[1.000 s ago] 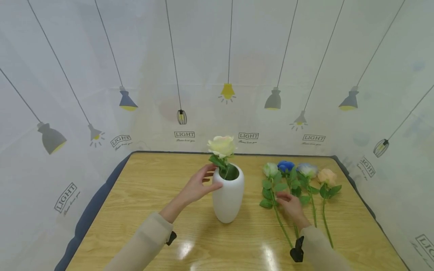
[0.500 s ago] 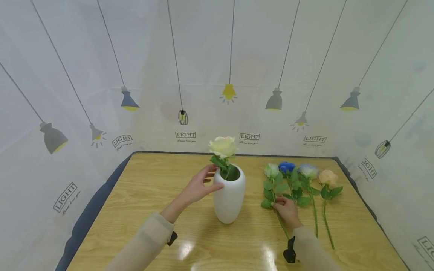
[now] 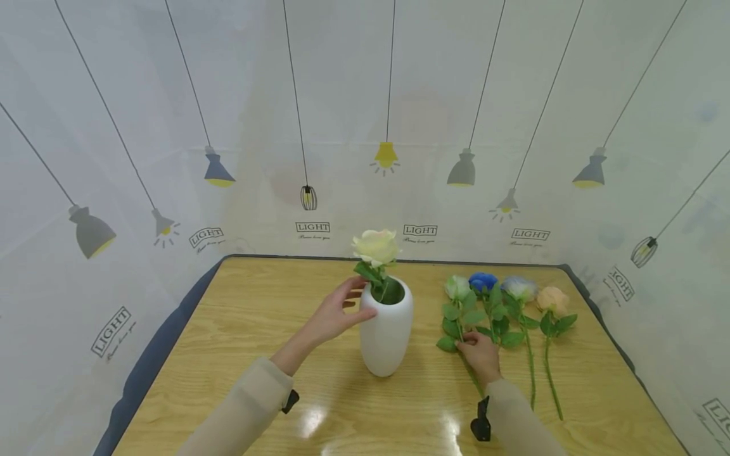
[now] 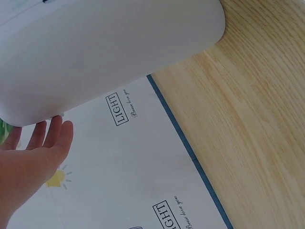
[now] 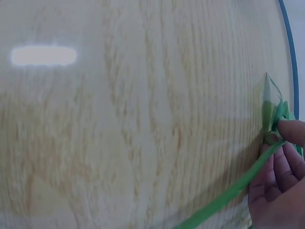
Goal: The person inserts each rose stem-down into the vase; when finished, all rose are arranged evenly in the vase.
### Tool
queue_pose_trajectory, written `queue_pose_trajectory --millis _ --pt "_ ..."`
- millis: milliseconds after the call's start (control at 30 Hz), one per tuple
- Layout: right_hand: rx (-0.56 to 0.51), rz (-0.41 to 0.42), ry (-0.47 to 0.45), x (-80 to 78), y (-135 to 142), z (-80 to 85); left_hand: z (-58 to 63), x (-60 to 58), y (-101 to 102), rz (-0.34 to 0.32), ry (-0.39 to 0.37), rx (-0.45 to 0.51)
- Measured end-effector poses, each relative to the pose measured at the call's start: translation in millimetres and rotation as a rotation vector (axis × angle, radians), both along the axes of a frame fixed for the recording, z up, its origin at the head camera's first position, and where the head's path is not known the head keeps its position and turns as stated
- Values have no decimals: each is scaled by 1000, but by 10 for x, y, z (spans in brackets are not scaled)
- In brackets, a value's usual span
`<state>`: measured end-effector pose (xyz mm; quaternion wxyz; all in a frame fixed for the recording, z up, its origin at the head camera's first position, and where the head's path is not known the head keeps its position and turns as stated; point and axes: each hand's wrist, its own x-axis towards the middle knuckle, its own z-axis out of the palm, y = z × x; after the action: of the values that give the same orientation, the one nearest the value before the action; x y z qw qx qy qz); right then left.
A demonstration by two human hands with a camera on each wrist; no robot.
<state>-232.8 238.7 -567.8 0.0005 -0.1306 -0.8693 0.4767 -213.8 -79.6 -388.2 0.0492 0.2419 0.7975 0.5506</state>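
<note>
A white vase (image 3: 385, 342) stands upright near the middle of the table, with a cream rose (image 3: 375, 247) leaning in its mouth. My left hand (image 3: 333, 313) holds the vase by its upper left side; its fingers (image 4: 55, 133) touch the wall in the left wrist view. At the right, my right hand (image 3: 481, 356) pinches the stem of a pale green rose (image 3: 457, 287) lying on the table. In the right wrist view, thumb and fingers meet round that green stem (image 5: 228, 194), just below the leaves.
A blue rose (image 3: 483, 282), a pale bluish-white rose (image 3: 518, 289) and a peach rose (image 3: 552, 300) lie side by side to the right of the right hand. The wooden table (image 3: 256, 285) has a dark edge, with a lamp-printed cloth (image 3: 342, 82) behind it.
My right hand has moved slightly left and its fingers have closed on the pale green rose's stem. The left hand has stayed on the vase.
</note>
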Motion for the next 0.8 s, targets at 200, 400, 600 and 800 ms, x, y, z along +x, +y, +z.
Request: queue_pose_trajectory --millis 200,400,600,800 --pt "-59 -16 0 -7 19 -13 19 4 2 2 -3 -8" --pt "-73 45 1 -11 86 29 26 11 -3 3 -4 -10" --pt "-108 106 -84 5 142 107 16 3 -4 3 3 -10" --pt "-193 145 -104 45 177 211 14 -2 -3 3 -2 -10"
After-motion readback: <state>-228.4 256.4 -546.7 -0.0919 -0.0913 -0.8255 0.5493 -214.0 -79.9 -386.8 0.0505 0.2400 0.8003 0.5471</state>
